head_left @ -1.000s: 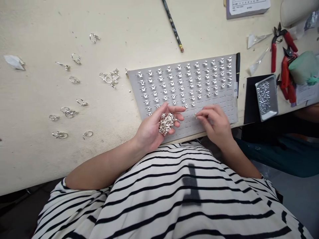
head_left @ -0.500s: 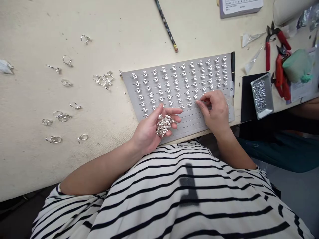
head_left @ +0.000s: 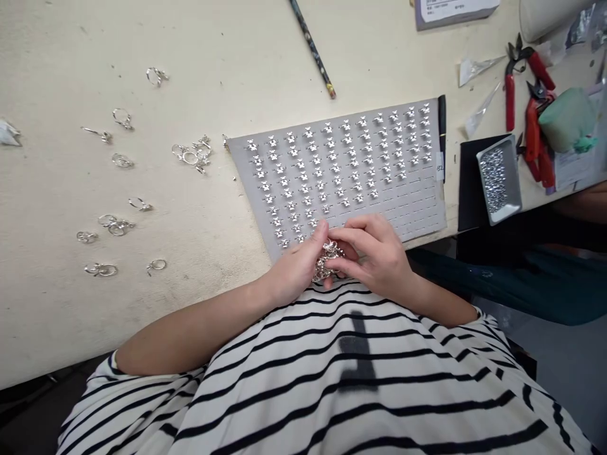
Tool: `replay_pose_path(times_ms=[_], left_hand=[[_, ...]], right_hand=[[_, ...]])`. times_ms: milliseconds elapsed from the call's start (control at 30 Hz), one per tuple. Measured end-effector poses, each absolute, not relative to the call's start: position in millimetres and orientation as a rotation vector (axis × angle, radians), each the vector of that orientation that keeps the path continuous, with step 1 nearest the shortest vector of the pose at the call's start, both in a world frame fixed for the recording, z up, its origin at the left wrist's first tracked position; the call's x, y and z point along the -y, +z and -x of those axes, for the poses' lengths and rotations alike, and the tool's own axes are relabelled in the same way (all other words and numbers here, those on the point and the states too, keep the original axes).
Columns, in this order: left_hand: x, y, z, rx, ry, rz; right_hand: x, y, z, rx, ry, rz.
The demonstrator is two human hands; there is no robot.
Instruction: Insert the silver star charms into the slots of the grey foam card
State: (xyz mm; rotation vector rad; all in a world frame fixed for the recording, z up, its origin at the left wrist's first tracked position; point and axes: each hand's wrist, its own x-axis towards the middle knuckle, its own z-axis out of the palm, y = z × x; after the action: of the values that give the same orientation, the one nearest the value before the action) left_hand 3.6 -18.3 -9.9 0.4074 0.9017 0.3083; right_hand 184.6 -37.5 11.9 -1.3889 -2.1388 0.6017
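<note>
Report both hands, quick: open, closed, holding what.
Left hand: cupped, holding a pile of silvery rings.
Right hand: partly closed at the pile; whether it grips a ring cannot be told.

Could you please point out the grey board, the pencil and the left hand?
Grey board (head_left: pixel 412 205), head view: bare slotted part.
Pencil (head_left: pixel 311 47), head view: middle of its shaft.
Left hand (head_left: pixel 296 268), head view: its middle.

Rings (head_left: pixel 331 249) dead centre look like polished silvery metal, super shiny; loose rings (head_left: pixel 116 225) at 9 o'clock have the same bright finish; the board (head_left: pixel 427 212) at 2 is flat matt, foam or card, can't tell; tabletop (head_left: pixel 213 63) is dull with slightly rough patches; pencil (head_left: pixel 312 47) at 12 is smooth; pliers (head_left: pixel 509 101), also toward 2, have smooth plastic-looking grips; shirt (head_left: pixel 294 379) at 6 is matt cloth.
</note>
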Motion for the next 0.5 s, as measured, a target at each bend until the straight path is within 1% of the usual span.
replay_pose_path(times_ms=[100, 300, 400, 500], left_hand=[[19, -12, -4, -0.844, 0.222, -0.46], [9, -5, -7, -0.755, 0.391, -0.362], [8, -3, -6, -0.771, 0.378, -0.42], [8, -4, -6, -0.777, 0.34, -0.444]], right_hand=[[36, 9, -180, 2.096, 0.609, 1.346], [40, 11, -194, 1.988, 0.714, 1.307], [44, 12, -202, 1.956, 0.796, 1.31], [46, 12, -205, 1.969, 0.794, 1.282]])
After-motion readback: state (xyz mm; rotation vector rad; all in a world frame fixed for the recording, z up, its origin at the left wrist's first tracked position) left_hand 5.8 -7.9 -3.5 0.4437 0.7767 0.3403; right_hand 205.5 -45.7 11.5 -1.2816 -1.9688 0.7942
